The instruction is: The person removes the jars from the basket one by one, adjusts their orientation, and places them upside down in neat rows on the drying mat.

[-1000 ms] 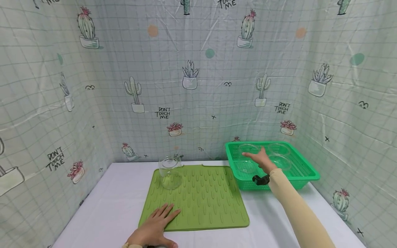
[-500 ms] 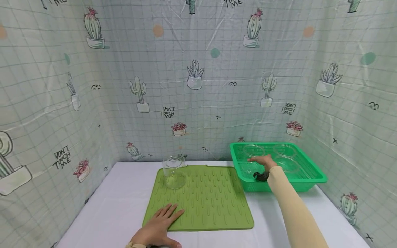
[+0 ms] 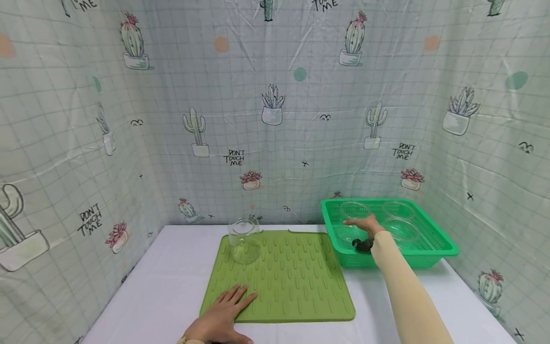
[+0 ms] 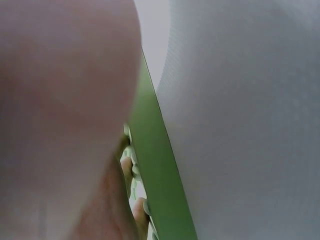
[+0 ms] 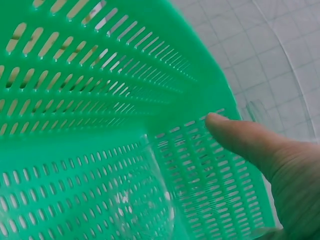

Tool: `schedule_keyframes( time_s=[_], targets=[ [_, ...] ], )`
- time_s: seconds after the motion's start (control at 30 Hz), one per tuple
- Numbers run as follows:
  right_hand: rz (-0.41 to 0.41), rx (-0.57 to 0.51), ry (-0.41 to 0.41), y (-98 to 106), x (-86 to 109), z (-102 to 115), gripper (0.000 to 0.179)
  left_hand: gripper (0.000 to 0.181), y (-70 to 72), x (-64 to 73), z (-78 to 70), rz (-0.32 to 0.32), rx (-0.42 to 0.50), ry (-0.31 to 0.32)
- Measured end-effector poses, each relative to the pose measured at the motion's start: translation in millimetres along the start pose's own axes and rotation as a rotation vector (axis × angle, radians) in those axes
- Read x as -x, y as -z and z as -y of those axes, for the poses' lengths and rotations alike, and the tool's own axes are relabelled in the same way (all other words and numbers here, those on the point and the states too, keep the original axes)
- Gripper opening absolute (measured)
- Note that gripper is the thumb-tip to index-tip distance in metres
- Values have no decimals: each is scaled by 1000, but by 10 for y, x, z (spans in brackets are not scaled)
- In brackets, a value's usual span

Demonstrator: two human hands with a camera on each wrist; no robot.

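Note:
My left hand (image 3: 221, 315) rests on the near left corner of the green ridged mat (image 3: 296, 286), fingers straight and spread. In the left wrist view the mat's edge (image 4: 162, 165) runs beside the hand, and some fingertips show past it. My right hand (image 3: 363, 225) is inside the green basket, at the clear glass (image 3: 351, 215) on its left side. With the thumb (image 5: 240, 135) along the wall in the right wrist view, it appears to grip this glass; the other fingers are mostly hidden. Another clear glass (image 3: 245, 244) stands on the mat's far left part, seemingly upside down.
The green slotted basket (image 3: 429, 258) stands at the table's back right. More clear glasses (image 3: 403, 230) sit in its right part. A white table (image 3: 150, 282) lies under everything. Cloth walls (image 3: 283, 157) with cactus prints rise behind and on both sides.
My right hand has lowered into the basket around the left glass, its fingers coming down from a spread pose. My left hand stays on the mat. The head view has shifted slightly.

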State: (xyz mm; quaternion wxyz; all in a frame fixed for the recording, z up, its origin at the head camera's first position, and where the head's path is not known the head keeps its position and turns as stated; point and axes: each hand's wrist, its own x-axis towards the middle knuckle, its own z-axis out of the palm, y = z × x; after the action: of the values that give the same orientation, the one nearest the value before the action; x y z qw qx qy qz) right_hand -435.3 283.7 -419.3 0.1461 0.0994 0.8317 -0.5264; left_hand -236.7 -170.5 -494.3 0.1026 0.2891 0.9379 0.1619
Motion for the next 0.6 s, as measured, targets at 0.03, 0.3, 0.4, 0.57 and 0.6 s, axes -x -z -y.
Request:
schedule_keyframes(
  time_s=[0.03,0.3,0.4,0.57,0.6],
  targets=[
    [-8,5,13,-12,-14,-2,114,102,0,3,1,-2,-3,-2],
    [-25,-10,35,-34,-13,-21,118,100,9,-3,-35,8,16,-13],
    [-39,-21,15,-32,3,5,120,102,17,-11,-29,10,29,-17],
    [-78,-12,22,-53,59,64,123,104,8,-12,14,17,34,-7],
    [-85,-11,26,-63,76,75,123,104,5,-10,21,19,35,-4]
  ],
)
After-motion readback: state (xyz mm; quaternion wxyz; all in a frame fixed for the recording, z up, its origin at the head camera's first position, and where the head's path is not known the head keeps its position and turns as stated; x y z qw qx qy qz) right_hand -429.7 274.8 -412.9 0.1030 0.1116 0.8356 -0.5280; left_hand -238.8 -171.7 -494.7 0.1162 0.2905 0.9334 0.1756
